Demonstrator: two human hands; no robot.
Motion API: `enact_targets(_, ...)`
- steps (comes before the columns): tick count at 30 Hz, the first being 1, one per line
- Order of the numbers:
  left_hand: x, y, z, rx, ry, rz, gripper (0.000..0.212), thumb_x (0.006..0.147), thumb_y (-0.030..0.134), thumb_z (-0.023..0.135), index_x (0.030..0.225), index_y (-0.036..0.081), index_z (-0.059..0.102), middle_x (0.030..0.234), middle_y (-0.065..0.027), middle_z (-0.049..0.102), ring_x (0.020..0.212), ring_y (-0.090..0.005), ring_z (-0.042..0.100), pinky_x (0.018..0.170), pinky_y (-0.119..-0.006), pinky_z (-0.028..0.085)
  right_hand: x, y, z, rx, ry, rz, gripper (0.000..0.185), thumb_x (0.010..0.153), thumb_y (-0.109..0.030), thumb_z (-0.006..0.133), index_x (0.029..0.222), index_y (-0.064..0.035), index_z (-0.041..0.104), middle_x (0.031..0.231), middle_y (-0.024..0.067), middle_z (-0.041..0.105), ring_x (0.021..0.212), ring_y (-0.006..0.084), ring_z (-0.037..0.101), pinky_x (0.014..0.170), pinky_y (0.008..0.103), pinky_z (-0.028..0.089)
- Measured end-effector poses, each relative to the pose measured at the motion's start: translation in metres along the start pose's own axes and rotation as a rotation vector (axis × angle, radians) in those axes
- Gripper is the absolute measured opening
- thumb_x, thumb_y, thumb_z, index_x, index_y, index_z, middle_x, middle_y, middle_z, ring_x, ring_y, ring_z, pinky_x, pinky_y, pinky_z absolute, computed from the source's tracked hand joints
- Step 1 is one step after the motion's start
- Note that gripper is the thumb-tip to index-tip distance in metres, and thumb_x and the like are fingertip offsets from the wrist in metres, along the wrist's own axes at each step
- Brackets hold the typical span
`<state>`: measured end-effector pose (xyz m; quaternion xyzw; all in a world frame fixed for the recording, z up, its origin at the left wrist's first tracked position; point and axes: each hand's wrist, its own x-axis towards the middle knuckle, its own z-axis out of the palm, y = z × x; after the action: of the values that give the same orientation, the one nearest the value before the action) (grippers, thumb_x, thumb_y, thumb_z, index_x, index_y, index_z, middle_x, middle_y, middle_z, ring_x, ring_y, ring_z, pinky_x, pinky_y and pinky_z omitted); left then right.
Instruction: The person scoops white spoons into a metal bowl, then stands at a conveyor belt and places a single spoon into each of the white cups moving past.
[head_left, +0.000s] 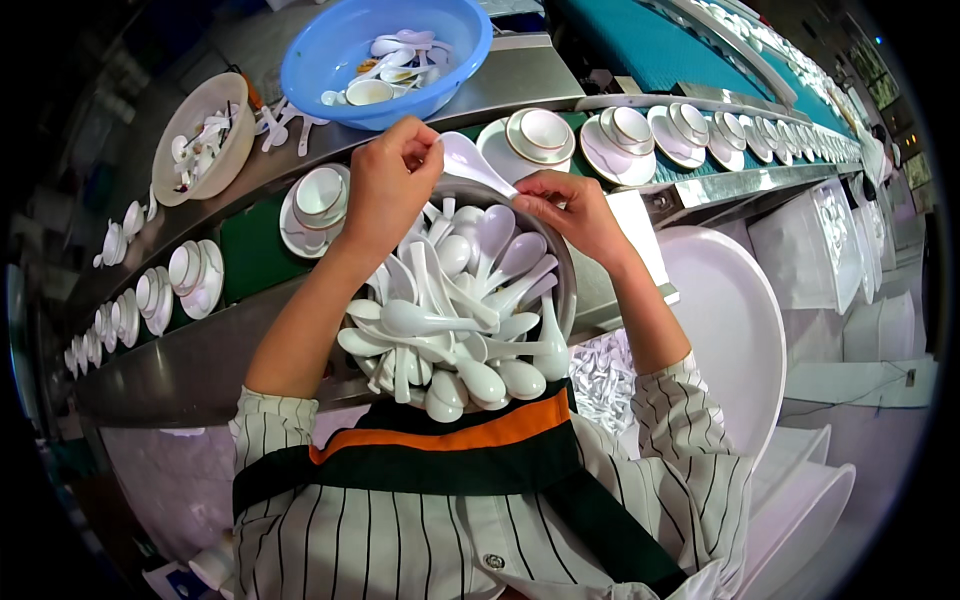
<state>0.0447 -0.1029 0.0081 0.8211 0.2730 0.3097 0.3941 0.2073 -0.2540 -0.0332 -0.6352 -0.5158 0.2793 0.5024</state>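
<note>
A white ceramic soup spoon (471, 161) is held up between my two hands. My left hand (397, 180) pinches the edge of its bowl, while the fingertips of my right hand (566, 206) grip the end of its handle. Right below, a round metal basin (562, 259) is heaped with many more white soup spoons (439, 319), lying in all directions. The pile rises above the rim nearest my apron (450, 450) and covers most of the basin's inside.
Stacked cups, bowls and saucers (615, 142) line a green conveyor belt (259, 244) beyond the basin. Behind it stand a blue plastic basin (390, 105) with spoons and a cream tub (202, 142) with utensils. White bins (810, 255) are at right, beside a large white tub (720, 315).
</note>
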Motion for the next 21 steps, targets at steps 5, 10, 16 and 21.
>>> enact_targets(5, -0.018, 0.005, -0.015, 0.237, -0.122, 0.099, 0.024, 0.075, 0.014, 0.068, 0.093, 0.002, 0.059, 0.084, -0.0077, 0.061, 0.067, -0.0138, 0.055, 0.061, -0.027, 0.045, 0.013, 0.045, -0.011, -0.216, 0.047, 0.200, 0.016, 0.083, -0.015, 0.063, 0.089, -0.0006, 0.066, 0.072, 0.0042, 0.063, 0.063, 0.0073, 0.055, 0.056, 0.0237, 0.046)
enact_targets(10, -0.053, 0.016, -0.033, 0.292, -0.706, 0.360, 0.031, 0.070, 0.016, 0.068, 0.096, 0.003, 0.057, 0.085, -0.0094, 0.059, 0.085, -0.0273, 0.055, 0.075, -0.037, 0.045, 0.020, 0.081, 0.005, -0.580, 0.055, 0.259, 0.018, 0.077, -0.024, 0.063, 0.083, -0.0088, 0.069, 0.075, 0.0125, 0.066, 0.068, 0.0279, 0.063, 0.065, 0.0355, 0.049)
enact_targets(16, -0.062, 0.020, -0.018, 0.361, -0.890, 0.446, 0.023, 0.067, 0.015, 0.071, 0.080, 0.005, 0.054, 0.079, -0.0076, 0.051, 0.080, -0.0257, 0.051, 0.071, -0.036, 0.041, 0.028, 0.073, 0.014, -0.495, 0.046, 0.110, 0.028, 0.080, -0.032, 0.063, 0.093, -0.0077, 0.067, 0.086, 0.0151, 0.065, 0.076, 0.0284, 0.064, 0.066, 0.0369, 0.049)
enact_targets(21, -0.057, 0.019, -0.019, 0.290, -0.901, 0.414, 0.020, 0.070, 0.018, 0.069, 0.078, 0.006, 0.055, 0.080, -0.0069, 0.050, 0.081, -0.0251, 0.052, 0.069, -0.037, 0.041, 0.002, 0.006, -0.012, -0.115, -0.101, -0.088, 0.031, 0.073, -0.023, 0.072, 0.099, -0.0064, 0.064, 0.111, 0.0156, 0.057, 0.100, 0.0287, 0.057, 0.083, 0.0356, 0.046)
